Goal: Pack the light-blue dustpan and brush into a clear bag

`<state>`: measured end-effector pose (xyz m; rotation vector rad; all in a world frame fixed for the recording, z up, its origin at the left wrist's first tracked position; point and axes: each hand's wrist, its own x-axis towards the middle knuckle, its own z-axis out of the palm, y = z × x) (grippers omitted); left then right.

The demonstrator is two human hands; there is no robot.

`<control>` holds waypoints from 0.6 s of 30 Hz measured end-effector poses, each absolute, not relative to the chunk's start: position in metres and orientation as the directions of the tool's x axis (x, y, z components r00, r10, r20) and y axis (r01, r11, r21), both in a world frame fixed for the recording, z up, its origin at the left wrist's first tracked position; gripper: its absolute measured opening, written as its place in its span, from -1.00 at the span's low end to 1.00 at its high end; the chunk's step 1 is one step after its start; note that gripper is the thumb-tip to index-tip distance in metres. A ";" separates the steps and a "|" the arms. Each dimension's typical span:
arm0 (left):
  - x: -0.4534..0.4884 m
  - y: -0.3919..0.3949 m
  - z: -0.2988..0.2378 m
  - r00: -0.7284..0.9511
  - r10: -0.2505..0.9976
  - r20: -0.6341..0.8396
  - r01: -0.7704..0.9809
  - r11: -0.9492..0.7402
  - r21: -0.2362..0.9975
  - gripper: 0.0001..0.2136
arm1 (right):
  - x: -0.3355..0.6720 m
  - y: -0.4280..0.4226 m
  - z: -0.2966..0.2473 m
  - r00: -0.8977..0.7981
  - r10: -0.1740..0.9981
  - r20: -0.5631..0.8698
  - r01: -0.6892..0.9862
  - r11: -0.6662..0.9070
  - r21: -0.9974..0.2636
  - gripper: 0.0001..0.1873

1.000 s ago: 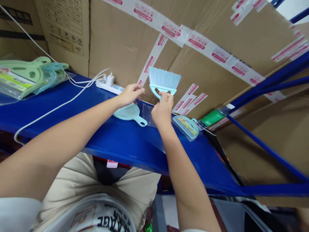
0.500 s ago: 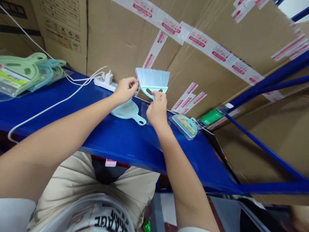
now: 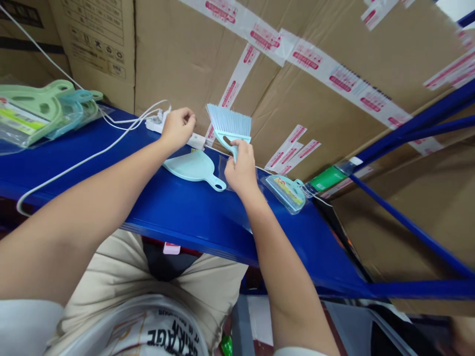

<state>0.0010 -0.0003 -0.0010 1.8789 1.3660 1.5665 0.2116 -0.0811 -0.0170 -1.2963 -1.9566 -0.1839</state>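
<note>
My right hand (image 3: 241, 168) grips the handle of a small light-blue brush (image 3: 229, 124), bristles pointing up and away. My left hand (image 3: 178, 126) is closed in a loose fist over the white power strip (image 3: 196, 141) at the back of the blue shelf (image 3: 185, 217); what its fingers hold, if anything, I cannot make out. A light-blue mini dustpan (image 3: 195, 168) lies flat on the shelf between my hands. A clear plastic bag (image 3: 224, 170) lies just under my right hand.
A packaged blue dustpan set (image 3: 286, 192) lies to the right of my right hand. Bagged green and blue sets (image 3: 40, 113) are stacked at far left. White cables (image 3: 92, 153) run across the shelf. Taped cardboard boxes (image 3: 297, 74) stand behind, blue rack bars (image 3: 408, 227) on the right.
My left hand let go of the brush bristles and moved left and back to the power strip. The brush turned slightly left in my right hand.
</note>
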 end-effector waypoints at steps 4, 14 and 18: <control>-0.016 0.014 -0.003 -0.220 0.819 0.530 0.444 -0.400 0.802 -0.77 | 0.202 -0.085 -0.021 -0.198 0.735 0.648 0.811 0.494 -0.313 -0.50; -0.006 0.001 0.007 0.157 0.893 0.423 0.326 -0.451 0.831 -0.82 | 0.211 -0.079 -0.021 -0.198 0.725 0.660 0.859 0.453 -0.239 -0.45; 0.011 -0.010 0.002 0.345 0.767 0.541 0.377 -0.641 0.668 -0.84 | 0.216 -0.077 -0.020 -0.174 0.735 0.655 0.855 0.442 -0.269 -0.44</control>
